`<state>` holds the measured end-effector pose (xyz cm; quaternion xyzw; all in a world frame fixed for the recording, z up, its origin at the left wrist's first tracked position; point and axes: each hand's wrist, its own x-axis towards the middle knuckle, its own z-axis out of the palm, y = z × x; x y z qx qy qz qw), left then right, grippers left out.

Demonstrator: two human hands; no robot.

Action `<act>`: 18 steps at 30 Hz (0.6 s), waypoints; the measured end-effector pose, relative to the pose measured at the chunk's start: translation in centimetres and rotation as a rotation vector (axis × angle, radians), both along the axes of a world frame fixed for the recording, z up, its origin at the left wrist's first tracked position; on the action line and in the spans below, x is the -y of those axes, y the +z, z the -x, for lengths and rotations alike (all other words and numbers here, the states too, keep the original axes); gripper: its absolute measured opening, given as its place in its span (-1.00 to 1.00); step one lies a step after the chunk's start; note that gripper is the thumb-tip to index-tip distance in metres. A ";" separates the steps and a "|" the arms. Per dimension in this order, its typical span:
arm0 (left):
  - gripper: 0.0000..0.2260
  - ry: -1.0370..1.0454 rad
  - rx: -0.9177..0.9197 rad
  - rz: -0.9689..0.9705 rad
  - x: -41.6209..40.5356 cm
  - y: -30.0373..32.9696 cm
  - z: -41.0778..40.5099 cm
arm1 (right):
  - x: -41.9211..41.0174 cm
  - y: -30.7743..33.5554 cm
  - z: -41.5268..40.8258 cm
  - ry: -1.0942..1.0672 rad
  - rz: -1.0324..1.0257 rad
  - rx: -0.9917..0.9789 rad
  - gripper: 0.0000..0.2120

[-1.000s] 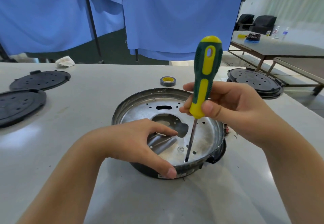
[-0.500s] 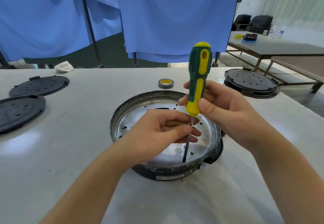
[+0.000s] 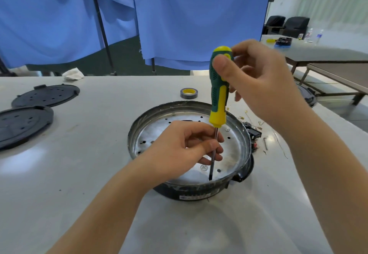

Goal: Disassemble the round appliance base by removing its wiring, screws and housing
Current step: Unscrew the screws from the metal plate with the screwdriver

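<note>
Round appliance base [image 3: 242, 134] sits mid-table [image 3: 79, 184], black housing still on; right hand [image 3: 256, 80] grips the screwdriver [image 3: 219, 94] handle, left hand [image 3: 179, 148] fingers pinch its shaft, tip on a screw near the front rim; wire scraps lie alongside; screws & housing left, I'd say.

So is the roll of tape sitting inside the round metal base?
No, the roll of tape lies on the table beyond the round base, outside its rim.

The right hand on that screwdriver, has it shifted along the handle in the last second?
Yes. The right hand has climbed from the yellow lower end of the screwdriver handle to its top, farther above the round metal base.
</note>
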<state>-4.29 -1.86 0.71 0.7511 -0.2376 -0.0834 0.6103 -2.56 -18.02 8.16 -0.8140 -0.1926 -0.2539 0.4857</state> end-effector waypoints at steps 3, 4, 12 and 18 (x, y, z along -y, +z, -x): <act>-0.80 -0.008 0.005 -0.004 0.0 -0.1 0.0 | 0.1 1.6 -0.4 -0.124 0.227 0.099 -0.48; -0.80 -0.012 0.008 -0.003 0.0 -0.1 0.0 | 0.1 2.0 -0.4 -0.155 0.294 0.123 -0.47; -0.73 -0.020 0.012 0.034 0.0 -0.2 -0.2 | 1.9 3.5 0.0 0.147 0.356 0.017 -0.77; -0.92 -0.025 0.019 0.054 -0.2 -0.5 -0.4 | 3.8 2.9 -1.2 0.689 0.095 -0.221 -0.71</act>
